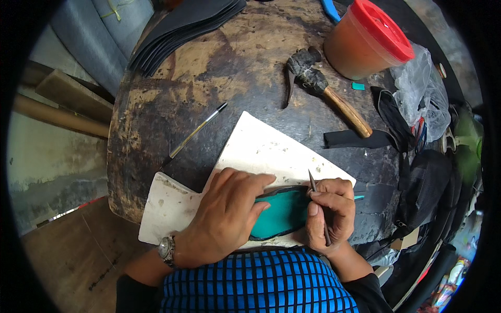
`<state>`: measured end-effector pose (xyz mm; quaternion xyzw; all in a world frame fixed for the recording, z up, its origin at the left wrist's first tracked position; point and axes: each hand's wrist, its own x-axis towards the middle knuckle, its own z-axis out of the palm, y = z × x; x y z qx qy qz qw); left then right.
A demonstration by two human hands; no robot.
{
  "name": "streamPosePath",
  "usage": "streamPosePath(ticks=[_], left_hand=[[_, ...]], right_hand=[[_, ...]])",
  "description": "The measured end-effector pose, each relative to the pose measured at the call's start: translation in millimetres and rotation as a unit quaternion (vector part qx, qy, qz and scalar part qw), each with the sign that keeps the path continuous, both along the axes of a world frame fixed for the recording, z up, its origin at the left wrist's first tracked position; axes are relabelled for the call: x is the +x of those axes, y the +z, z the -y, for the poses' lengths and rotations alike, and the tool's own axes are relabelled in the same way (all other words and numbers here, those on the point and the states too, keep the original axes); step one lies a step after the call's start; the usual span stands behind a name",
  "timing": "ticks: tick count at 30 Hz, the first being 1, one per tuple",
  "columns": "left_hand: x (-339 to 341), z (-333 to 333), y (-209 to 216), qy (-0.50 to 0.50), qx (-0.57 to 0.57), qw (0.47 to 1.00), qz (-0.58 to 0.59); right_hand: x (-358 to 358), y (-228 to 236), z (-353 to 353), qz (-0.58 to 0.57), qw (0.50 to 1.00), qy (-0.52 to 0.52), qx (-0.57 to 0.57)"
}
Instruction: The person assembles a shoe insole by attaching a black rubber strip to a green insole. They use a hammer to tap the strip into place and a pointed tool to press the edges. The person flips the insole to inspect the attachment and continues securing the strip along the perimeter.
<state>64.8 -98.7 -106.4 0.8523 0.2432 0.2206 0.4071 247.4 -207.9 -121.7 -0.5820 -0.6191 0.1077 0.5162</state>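
Teal leather piece with a dark edge (pixel 282 213) lies on a pale, stained cutting slab (pixel 261 151) at the near rim of the round, worn wooden worktop (pixel 209 68); left hand (pixel 224 216), a wristwatch (pixel 167 249) on its wrist, presses flat on the piece, fingers spread, grasping nothing; right hand (pixel 329 214) is clenched around a thin metal blade tool (pixel 318 203), tip at the piece's upper edge; farther back lie a wooden-handled hammer (pixel 329 94), a slim pen (pixel 198 130), an orange tub with a red lid (pixel 365 39) and stacked black sheets (pixel 182 28).
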Motion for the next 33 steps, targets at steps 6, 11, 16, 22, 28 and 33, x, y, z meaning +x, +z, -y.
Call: streamPosePath(ticks=[6, 11, 16, 22, 28, 33], left_hand=[[-2.4, 5.8, -4.4, 0.005, 0.219, 0.970, 0.110], [-4.2, 6.2, -9.8, -0.014, 0.252, 0.953, 0.164], [-9.1, 6.3, -10.8, -0.040, 0.269, 0.944, 0.186], [-12.9, 9.2, -9.2, -0.062, 0.321, 0.932, 0.159], [-13.2, 7.6, -8.5, -0.081, 0.341, 0.924, 0.152], [-10.0, 6.9, -12.3, -0.069, 0.341, 0.924, 0.161]], right_hand=[[-2.6, -1.2, -1.0, -0.023, 0.997, 0.017, 0.074], [-4.3, 4.5, 0.3, -0.031, 0.996, 0.035, 0.079], [-7.7, 4.5, -1.1, -0.035, 0.996, 0.023, 0.085], [-2.5, 10.4, -0.2, 0.022, 0.998, 0.018, 0.048], [0.0, 7.1, 1.1, 0.074, 0.996, 0.029, 0.033], [1.6, 0.3, 0.3, 0.086, 0.996, 0.035, 0.012]])
